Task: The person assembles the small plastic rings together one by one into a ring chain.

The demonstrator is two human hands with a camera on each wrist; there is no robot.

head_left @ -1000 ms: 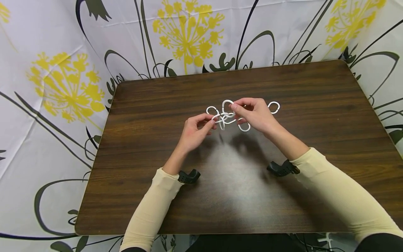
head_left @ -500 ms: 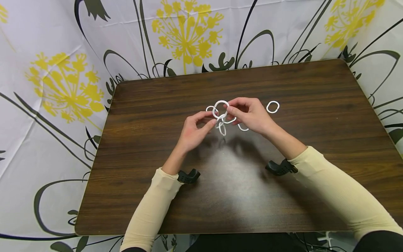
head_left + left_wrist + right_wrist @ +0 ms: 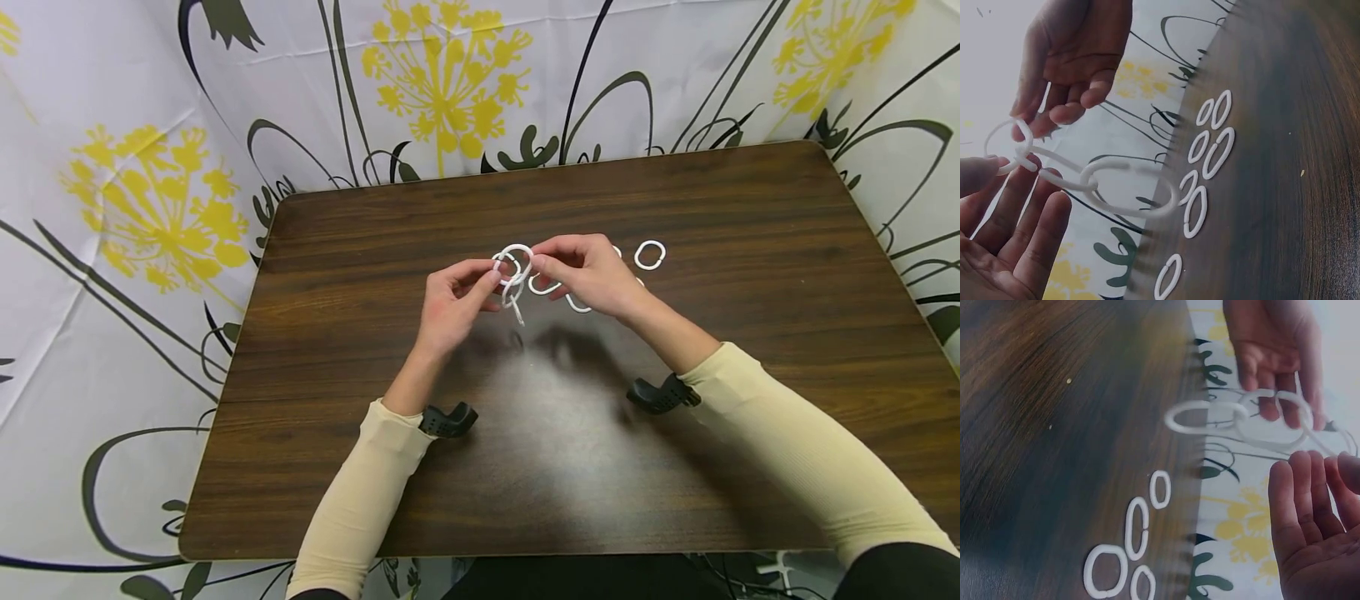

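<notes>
White cloth, printed with yellow flower heads and dark stems, backs the bench from nine o'clock round to three. Pale sleeves cover the person's forearms, coming in from seven and five o'clock across the dark wood grain.

At ten o'clock from the bench's middle, the left hand has its grip nearly closed, thumb and fingers pinching the top link of a white chain. At one o'clock, the right hand pinches that same link from its other side, grip equally narrow. Black wrist devices sit at both cuffs.

The chain is at eleven o'clock, lifted above the bench, its three links threaded through one another and trailing toward six o'clock.

Smallest are the loose white rings on the bench; the left wrist view shows seven. From the right hand, a lone ring lies between two and three o'clock, another ring at seven, partly hidden.
</notes>
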